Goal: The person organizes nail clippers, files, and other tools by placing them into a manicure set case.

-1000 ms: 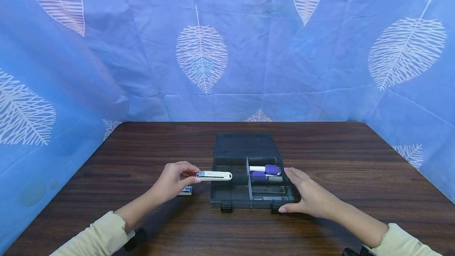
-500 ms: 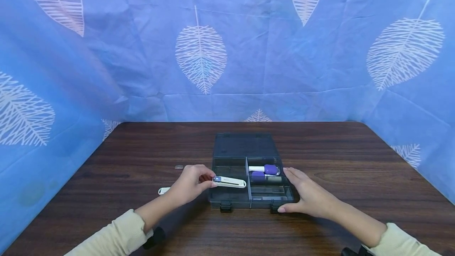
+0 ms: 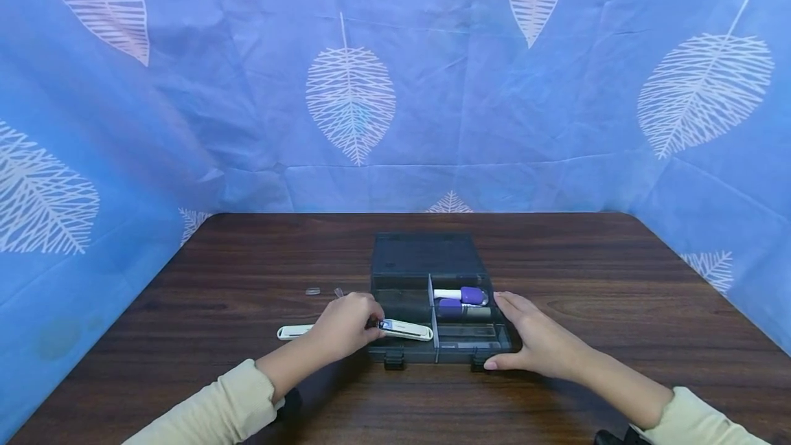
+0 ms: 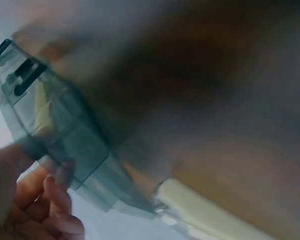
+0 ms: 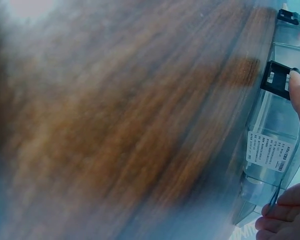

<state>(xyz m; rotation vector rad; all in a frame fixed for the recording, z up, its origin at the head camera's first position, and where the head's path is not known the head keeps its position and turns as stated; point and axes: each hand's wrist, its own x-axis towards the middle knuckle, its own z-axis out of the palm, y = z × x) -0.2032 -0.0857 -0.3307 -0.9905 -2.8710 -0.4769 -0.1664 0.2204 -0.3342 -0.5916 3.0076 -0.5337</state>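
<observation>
My left hand (image 3: 349,325) pinches a white nail clipper (image 3: 409,329) by one end, low over the left compartment of a dark see-through compartment box (image 3: 402,356). In the left wrist view, that clipper (image 4: 42,112) shows through the box wall. My right hand (image 3: 544,342) holds the box's right side, its thumb (image 5: 296,82) at a front latch (image 5: 277,79) and other fingers along the side. Two purple-and-white bottles, like nail polish (image 3: 473,296), lie in the upper right compartment. A second nail clipper (image 3: 293,332) lies on the table, partly behind my left wrist.
The box's lid (image 3: 423,253) lies open toward the back. Small clear pieces (image 3: 313,291) are on the brown table (image 3: 247,266) left of the box. A flat clear item (image 3: 466,332) is in the lower right compartment. A printed label (image 5: 269,151) is on the box.
My left hand has carried the nail clipper right and then down, from beside the box to low over its left compartment. The right hand stays on the box.
</observation>
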